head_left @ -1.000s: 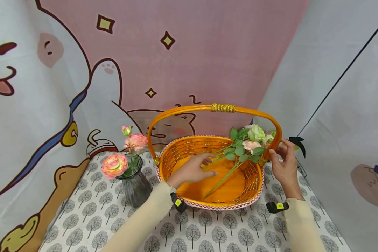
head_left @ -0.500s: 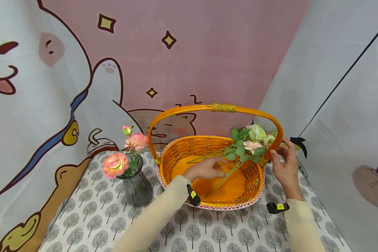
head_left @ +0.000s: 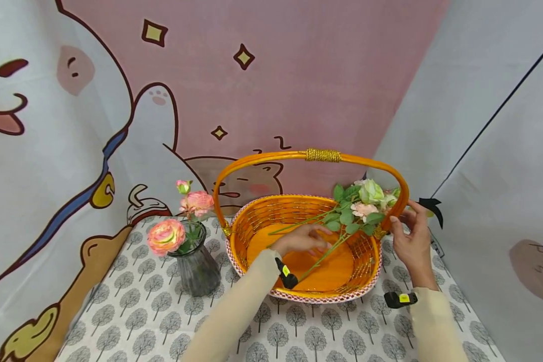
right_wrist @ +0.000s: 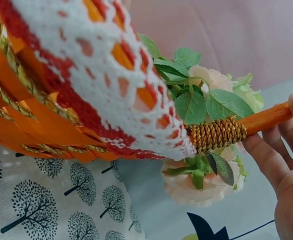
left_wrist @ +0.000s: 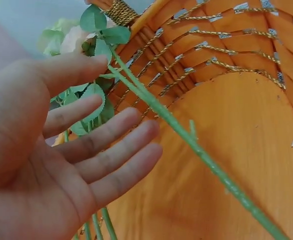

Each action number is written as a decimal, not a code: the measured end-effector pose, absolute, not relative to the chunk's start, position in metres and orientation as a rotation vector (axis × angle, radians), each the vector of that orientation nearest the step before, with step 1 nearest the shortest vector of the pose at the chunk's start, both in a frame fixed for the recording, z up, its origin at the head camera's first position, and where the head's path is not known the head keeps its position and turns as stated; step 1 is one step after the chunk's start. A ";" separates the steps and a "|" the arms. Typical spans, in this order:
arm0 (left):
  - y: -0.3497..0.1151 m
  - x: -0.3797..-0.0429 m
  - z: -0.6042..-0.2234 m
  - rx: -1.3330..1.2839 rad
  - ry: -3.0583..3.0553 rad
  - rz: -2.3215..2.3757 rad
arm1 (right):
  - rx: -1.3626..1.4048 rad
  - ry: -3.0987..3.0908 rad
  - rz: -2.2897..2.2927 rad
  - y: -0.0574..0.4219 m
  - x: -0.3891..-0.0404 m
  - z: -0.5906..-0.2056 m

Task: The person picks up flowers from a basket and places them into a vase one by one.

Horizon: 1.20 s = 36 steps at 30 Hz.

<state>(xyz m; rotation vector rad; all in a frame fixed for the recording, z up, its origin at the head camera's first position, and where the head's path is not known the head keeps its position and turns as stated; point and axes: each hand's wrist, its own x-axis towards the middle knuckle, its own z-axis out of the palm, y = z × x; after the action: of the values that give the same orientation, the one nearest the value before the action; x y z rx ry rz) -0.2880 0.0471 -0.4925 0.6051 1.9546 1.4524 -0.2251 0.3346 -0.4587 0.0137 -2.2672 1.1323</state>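
Observation:
An orange woven basket [head_left: 362, 286] with a tall arched handle [head_left: 262, 158] stands on the table. Artificial flowers [head_left: 364, 210], pale pink and light green, lean at its right end, their green stems slanting down over the basket floor. Inside the basket is my left hand [head_left: 302, 239], palm facing a thick stem [left_wrist: 201, 155]. Its fingers are spread and fairly straight; in the left wrist view the thumb tip comes close to the stem, and contact is unclear. My right hand [head_left: 412, 246] holds the handle's right side, thumb and fingers on either side of it [right_wrist: 266, 119].
Left of the basket, a grey ribbed glass vase [head_left: 199, 271] holds pink flowers [head_left: 166, 237]. A cloth with tree prints [head_left: 136, 322] covers the table. Cartoon-printed curtains [head_left: 326, 75] hang close behind and to both sides.
My left hand has moved right inside the basket, towards the thick stem, and turned a little. The right hand stays on the handle, and the flowers lie as before.

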 end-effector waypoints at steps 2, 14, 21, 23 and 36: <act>0.048 -0.289 -0.495 0.620 1.926 1.462 | 0.012 -2.264 1.119 0.335 -0.225 -0.458; 0.050 -0.289 -0.505 0.654 1.914 1.407 | 0.100 -2.228 1.090 0.333 -0.225 -0.460; 0.051 -0.289 -0.505 0.623 1.906 1.422 | 0.082 -2.227 1.113 0.330 -0.224 -0.459; 0.051 -0.289 -0.506 0.614 1.917 1.431 | 0.066 -2.231 1.124 0.331 -0.223 -0.460; 0.050 -0.289 -0.501 0.625 2.002 1.442 | 0.064 -2.218 1.127 0.332 -0.223 -0.459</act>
<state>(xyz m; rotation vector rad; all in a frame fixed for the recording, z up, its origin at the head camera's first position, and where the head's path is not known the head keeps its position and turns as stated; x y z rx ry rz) -0.2892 0.0496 -0.5015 0.6255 2.0024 1.4424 -0.2231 0.3321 -0.4590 0.0642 -2.2181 1.1269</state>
